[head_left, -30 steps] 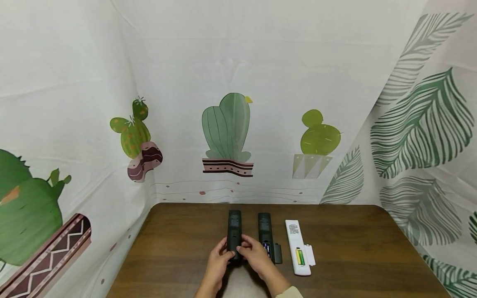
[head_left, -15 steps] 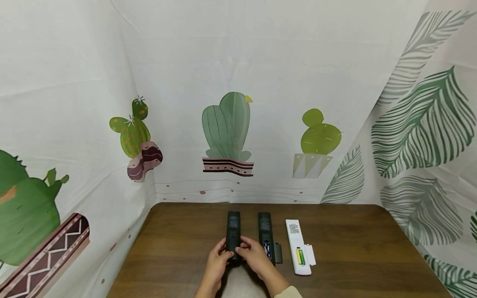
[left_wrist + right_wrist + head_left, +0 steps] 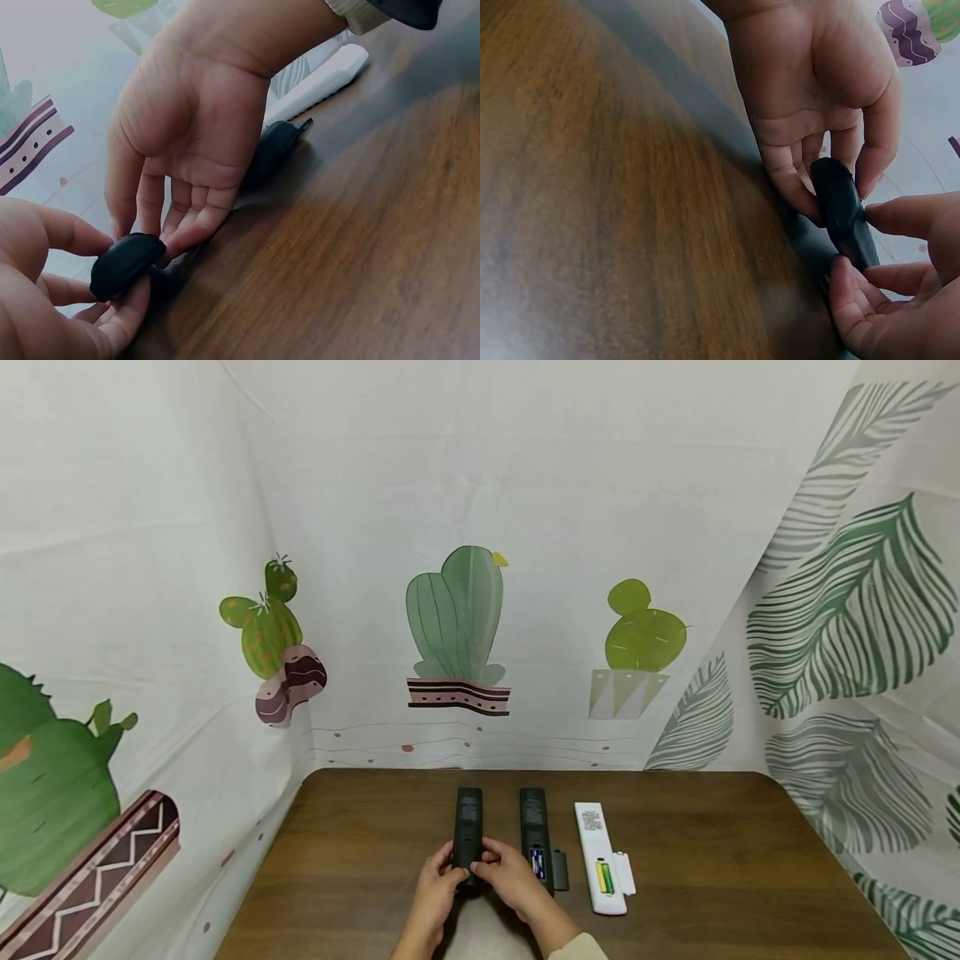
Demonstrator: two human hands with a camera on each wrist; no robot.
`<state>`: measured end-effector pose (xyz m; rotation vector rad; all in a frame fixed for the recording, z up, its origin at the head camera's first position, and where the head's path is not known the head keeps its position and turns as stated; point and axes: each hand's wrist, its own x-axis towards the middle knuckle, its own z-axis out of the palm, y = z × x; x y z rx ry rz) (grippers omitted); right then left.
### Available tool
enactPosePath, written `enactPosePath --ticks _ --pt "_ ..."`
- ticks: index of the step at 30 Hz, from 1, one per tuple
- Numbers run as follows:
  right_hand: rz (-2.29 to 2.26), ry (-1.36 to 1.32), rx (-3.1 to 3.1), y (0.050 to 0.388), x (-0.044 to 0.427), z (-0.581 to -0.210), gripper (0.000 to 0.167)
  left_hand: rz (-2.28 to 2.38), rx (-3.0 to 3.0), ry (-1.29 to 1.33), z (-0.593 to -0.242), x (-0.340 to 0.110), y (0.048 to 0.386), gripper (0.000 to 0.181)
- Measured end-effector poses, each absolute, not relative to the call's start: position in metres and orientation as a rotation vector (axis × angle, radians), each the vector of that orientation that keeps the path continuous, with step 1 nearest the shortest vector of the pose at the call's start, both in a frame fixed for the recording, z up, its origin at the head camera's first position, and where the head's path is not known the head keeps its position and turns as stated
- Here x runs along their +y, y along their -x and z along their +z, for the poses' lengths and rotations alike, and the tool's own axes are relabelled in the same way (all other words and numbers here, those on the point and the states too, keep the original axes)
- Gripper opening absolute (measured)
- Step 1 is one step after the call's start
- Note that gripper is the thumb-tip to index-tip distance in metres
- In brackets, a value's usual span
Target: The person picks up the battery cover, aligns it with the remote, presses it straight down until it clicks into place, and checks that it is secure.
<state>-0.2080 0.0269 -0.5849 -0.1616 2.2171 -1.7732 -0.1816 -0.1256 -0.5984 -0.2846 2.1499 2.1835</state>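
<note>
The held remote [image 3: 468,827] has shifted slightly left; blue batteries [image 3: 537,863] show more.

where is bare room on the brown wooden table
Free: left of the left hand, and right of the white rectangular battery cover. Crowded: between them, with the right hand, the held long black remote, an open black remote and a long white remote.

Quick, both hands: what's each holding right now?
Left hand: holding the leftmost black remote control by its left side.
Right hand: holding that same remote control by its right side.
</note>
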Motion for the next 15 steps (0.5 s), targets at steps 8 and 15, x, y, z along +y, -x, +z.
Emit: enactPosePath --ticks 8,15 --pt "-1.751 0.180 2.242 0.2088 0.0255 -0.5882 0.063 2.047 2.405 0.326 -0.5993 -0.1227 0.1826 0.064" --pt "-1.738 0.219 2.275 0.2081 0.0243 -0.5890 0.064 1.977 2.518 0.321 -0.5991 -0.1206 0.1836 0.061"
